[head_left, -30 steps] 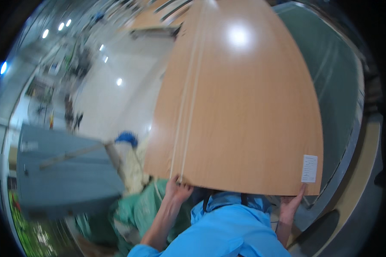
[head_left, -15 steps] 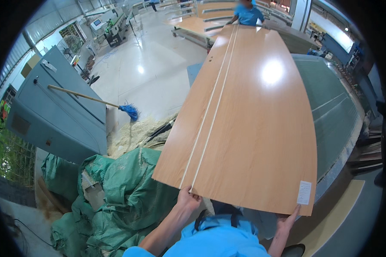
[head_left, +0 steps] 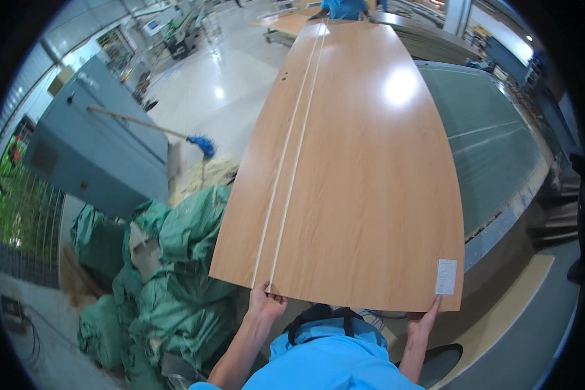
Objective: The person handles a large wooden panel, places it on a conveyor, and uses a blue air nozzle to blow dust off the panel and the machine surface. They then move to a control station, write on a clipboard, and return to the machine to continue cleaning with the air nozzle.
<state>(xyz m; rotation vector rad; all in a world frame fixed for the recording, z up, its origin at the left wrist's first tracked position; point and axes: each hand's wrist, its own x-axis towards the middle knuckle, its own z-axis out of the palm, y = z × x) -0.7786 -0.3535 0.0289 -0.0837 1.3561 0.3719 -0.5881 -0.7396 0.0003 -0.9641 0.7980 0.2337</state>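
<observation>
A large wood-grain door panel (head_left: 364, 175) stretches away from me, with two pale stripes running along its left side. A white paper label (head_left: 446, 277) sticks to its near right corner. My left hand (head_left: 265, 304) grips the near edge by the stripes, thumb on top and fingers curled underneath. Below the label, my right hand (head_left: 424, 318) holds the same edge, its fingers mostly hidden under the panel. At the far end, a co-worker in a blue shirt (head_left: 346, 9) has hands at the panel's other edge.
A green-topped machine table (head_left: 487, 143) lies to the right of the panel. Green sacks (head_left: 188, 227) are heaped at the left, near sawdust (head_left: 205, 177). Behind them stands a blue-grey cabinet (head_left: 104, 143), with a blue mop (head_left: 203, 144) leaning across it.
The panel has shifted left relative to the green table, and both my hands have moved left with it, still gripping its near edge. The co-worker now shows higher in the view.
</observation>
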